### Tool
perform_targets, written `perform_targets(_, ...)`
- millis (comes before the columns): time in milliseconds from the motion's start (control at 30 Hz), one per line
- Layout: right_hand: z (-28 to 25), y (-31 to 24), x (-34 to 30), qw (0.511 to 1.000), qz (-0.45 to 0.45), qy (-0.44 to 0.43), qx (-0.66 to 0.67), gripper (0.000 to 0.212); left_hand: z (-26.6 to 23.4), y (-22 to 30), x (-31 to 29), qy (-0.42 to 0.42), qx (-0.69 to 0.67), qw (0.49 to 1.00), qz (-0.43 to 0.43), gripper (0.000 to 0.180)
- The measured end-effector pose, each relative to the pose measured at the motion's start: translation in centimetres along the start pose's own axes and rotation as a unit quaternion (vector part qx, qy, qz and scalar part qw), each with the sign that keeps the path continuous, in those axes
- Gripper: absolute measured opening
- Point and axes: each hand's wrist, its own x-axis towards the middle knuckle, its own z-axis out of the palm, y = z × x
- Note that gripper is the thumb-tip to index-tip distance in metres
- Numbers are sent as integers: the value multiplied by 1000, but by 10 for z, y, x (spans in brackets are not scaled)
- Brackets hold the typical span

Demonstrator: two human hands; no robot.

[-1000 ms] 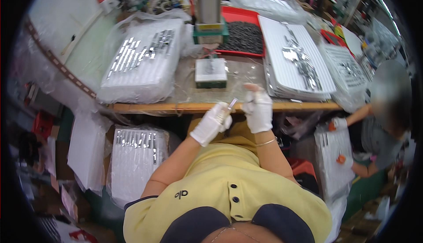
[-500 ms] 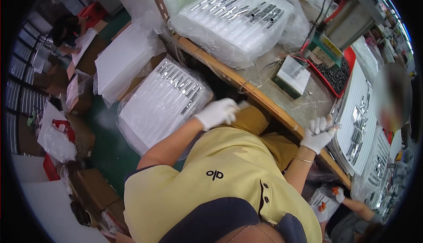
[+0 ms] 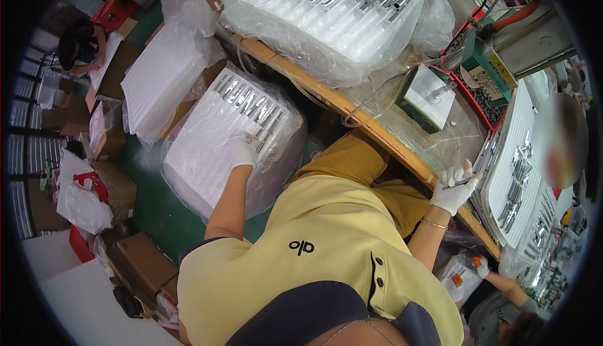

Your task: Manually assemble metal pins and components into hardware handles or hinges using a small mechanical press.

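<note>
My left hand (image 3: 241,150), in a white glove, reaches down to the lower end of a row of shiny metal tubes (image 3: 242,98). Its fingers are closed at a tube there, partly hidden by the glove. The tubes lie side by side in a white ridged foam tray (image 3: 200,144) wrapped in clear plastic. My right hand (image 3: 453,190), also gloved, is raised by the bench's wooden edge. Its fingers are curled round a small grey metal piece whose kind I cannot make out.
On the bench (image 3: 392,104) are a plastic-wrapped tray of tubes (image 3: 352,32), a green-sided box fixture (image 3: 427,98) and a red bin of small dark parts (image 3: 480,98). More trays (image 3: 512,176) stand right. Cardboard boxes (image 3: 141,261) lie left. Co-workers (image 3: 78,48) sit far left and lower right.
My left hand has moved left from near my lap to the tray of tubes. My right hand stays nearly in place, its fingers slightly shifted. The whole view has turned a little.
</note>
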Motion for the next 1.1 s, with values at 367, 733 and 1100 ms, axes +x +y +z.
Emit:
perform_targets(367,-18,-13,22,854,-74,-40,-513,42,-23,70,-6,260,-59,944,197,17)
perform_targets(733,11,-31,95,749,-183,33,-636,20,-101,377,137,110,68,882,453,36)
perform_targets(1100,46,-24,210,528,-286,47,-798,12,-88,427,147,58,86,866,490,32)
